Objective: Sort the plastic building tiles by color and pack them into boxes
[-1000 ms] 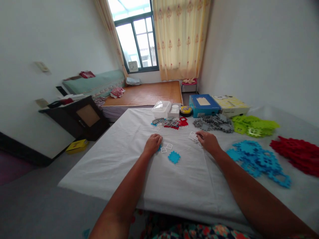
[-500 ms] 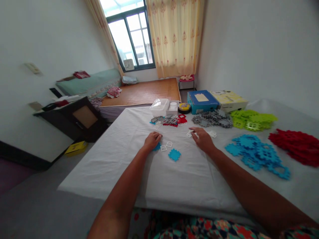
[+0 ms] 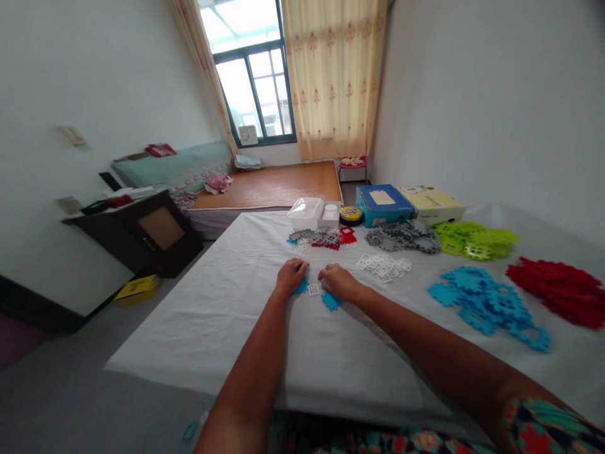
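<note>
My left hand (image 3: 292, 275) rests on the white cloth with its fingers curled over a blue notched building piece (image 3: 300, 288), part of which shows below the palm. My right hand (image 3: 338, 281) is just to the right, fingers bent together and pointing left; whatever sits under the fingertips is hidden. Partly beneath this hand lies a second blue notched piece (image 3: 331, 301). Between the hands a small white window-shaped piece (image 3: 314, 289) lies flat. Behind the right hand, a pile of white window pieces (image 3: 384, 266) is spread on the cloth.
Piles of blue (image 3: 486, 299), red (image 3: 558, 290), lime green (image 3: 475, 239) and grey pieces (image 3: 401, 237) line the right side. Joined grey and red pieces (image 3: 326, 238) lie ahead, before a clear plastic box (image 3: 305, 212), a round tin (image 3: 351, 215) and a blue box (image 3: 384, 205).
My right hand has moved left and nearer me, from the white pile to the right blue piece. It now covers where a second white piece lay. The left hand stays on its piece.
</note>
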Demonstrator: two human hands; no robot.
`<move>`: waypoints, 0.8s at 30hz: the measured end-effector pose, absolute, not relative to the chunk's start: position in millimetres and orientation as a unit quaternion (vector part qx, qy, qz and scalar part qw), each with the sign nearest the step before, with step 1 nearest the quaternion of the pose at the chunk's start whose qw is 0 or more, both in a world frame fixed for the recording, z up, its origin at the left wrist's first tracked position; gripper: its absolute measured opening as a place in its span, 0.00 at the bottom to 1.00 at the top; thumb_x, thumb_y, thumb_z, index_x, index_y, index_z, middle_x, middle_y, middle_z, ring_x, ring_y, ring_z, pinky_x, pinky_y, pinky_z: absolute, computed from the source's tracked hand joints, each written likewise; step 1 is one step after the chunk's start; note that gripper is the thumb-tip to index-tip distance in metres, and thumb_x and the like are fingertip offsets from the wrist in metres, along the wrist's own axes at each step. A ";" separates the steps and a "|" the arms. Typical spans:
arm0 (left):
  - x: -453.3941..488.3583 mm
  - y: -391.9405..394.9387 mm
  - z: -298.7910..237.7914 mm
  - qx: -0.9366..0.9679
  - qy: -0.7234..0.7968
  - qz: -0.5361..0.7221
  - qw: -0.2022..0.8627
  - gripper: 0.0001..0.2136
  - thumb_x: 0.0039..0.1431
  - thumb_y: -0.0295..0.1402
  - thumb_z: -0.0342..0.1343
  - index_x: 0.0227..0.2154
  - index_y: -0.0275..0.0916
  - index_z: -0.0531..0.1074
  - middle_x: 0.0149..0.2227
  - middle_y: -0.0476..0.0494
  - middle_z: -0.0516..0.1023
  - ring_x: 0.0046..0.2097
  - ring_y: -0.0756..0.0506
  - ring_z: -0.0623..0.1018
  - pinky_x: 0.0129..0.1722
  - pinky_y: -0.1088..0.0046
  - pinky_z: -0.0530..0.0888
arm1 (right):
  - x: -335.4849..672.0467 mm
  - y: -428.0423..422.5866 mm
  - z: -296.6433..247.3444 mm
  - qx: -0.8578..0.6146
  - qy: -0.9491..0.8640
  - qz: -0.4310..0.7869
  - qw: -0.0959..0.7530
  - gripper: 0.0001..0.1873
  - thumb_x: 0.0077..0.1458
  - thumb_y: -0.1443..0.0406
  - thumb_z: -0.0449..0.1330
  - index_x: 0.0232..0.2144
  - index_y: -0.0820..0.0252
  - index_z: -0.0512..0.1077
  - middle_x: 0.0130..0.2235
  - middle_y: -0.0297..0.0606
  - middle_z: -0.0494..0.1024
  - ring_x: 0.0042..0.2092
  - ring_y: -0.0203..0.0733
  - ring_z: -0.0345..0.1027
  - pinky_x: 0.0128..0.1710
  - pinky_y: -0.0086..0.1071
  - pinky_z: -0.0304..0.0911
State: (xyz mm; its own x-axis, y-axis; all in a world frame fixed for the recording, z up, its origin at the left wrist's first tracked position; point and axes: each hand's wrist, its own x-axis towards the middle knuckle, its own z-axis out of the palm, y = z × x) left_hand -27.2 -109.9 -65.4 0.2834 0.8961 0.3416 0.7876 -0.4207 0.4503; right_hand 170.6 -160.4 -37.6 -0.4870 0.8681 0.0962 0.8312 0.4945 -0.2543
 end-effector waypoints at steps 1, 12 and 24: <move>-27.8 -109.3 -65.2 0.794 0.529 0.282 0.099 0.15 0.63 0.38 0.46 0.33 0.40 0.78 0.38 0.44 0.79 0.43 0.46 0.75 0.45 0.72 0.69 | 171.6 -161.0 -38.3 -0.507 -0.849 0.092 0.116 0.14 0.53 0.66 0.60 0.44 0.60 0.75 0.44 0.46 0.75 0.47 0.45 0.67 0.49 0.33 0.59; -29.1 -109.7 -66.3 0.794 0.524 0.288 0.111 0.15 0.63 0.38 0.46 0.33 0.41 0.78 0.37 0.44 0.79 0.42 0.46 0.75 0.43 0.73 0.68 | 252.4 -152.0 -31.5 -0.611 -0.773 0.006 0.169 0.16 0.59 0.69 0.51 0.46 0.61 0.73 0.46 0.44 0.78 0.46 0.44 0.69 0.46 0.32 0.61; -27.3 -114.3 -58.9 0.790 0.538 0.271 0.114 0.15 0.64 0.37 0.46 0.31 0.41 0.78 0.35 0.45 0.79 0.41 0.47 0.75 0.44 0.72 0.67 | 167.2 -186.0 -32.6 -0.443 -0.881 0.047 0.162 0.19 0.60 0.59 0.57 0.51 0.59 0.71 0.51 0.43 0.75 0.52 0.48 0.63 0.51 0.40 0.61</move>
